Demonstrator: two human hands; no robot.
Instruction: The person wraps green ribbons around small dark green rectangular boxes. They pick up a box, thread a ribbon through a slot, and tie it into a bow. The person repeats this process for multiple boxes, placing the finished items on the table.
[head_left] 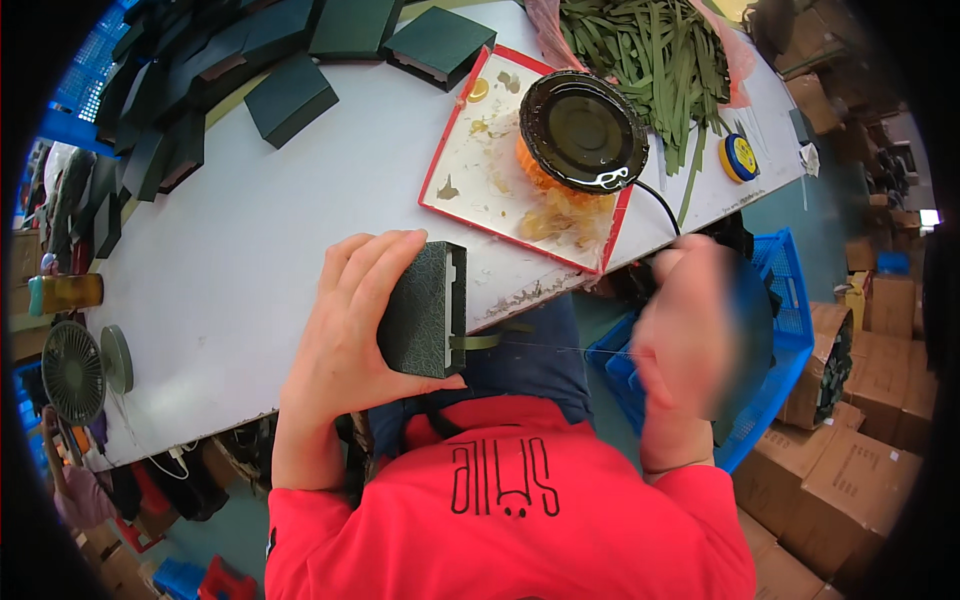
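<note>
My left hand [340, 325] grips a dark green textured box [412, 312] at the table's front edge, fingers along its far side and thumb beneath the near end. A short green ribbon [478, 342] sticks out from the box's right side. From near that ribbon a thin pale strand runs across toward my right hand [682, 330]. That hand is raised on the right, above a blue crate, and motion smears its fingers. Whether it holds anything cannot be made out.
Beyond the box, a black-topped round pot [583, 130] with a cord stands on a stained red-edged tray [480, 222]. Green ribbon strips [655, 65] lie behind it, a yellow-blue round container [739, 158] rightward. Several green boxes [290, 100] occupy the far left. A blue crate [790, 300] stands right.
</note>
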